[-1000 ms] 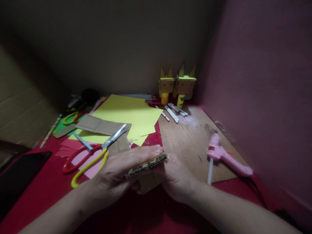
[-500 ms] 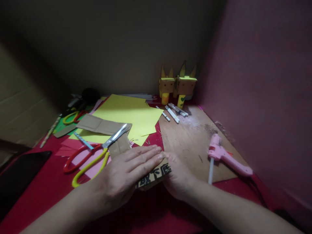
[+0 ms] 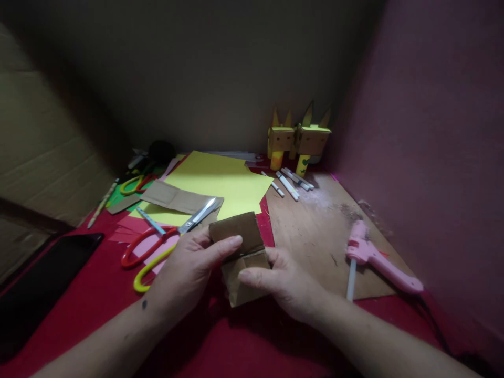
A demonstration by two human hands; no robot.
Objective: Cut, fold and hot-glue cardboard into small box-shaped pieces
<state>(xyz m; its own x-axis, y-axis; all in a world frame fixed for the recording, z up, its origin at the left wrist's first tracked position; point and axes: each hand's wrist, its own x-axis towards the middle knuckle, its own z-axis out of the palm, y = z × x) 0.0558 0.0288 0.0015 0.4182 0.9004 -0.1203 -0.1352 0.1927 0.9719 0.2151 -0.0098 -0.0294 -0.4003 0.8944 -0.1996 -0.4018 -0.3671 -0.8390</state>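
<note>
Between my hands is a small folded piece of brown cardboard (image 3: 241, 231), creased across its middle, with its plain side facing me. My left hand (image 3: 189, 262) grips its left side, thumb lying on the upper panel. On the right edge my right hand (image 3: 287, 281) holds it, with the thumb pressed on the lower panel. Fingers behind the cardboard are hidden. Left of my left hand lie large scissors (image 3: 167, 247) with one red and one yellow handle loop, their blades resting over a cardboard strip (image 3: 175, 197).
Yellow paper (image 3: 220, 181) spreads behind the scissors. A pink glue gun (image 3: 378, 260) rests at the right on a cardboard sheet (image 3: 311, 241). White markers (image 3: 289, 185) lie farther back, before two cardboard figures (image 3: 303, 139). A black flat device (image 3: 43, 289) lies left on the red cloth.
My hands were pressed over the cardboard, with black writing showing. Now they hold it opened at the crease, its plain side turned towards me. The view has shifted slightly left.
</note>
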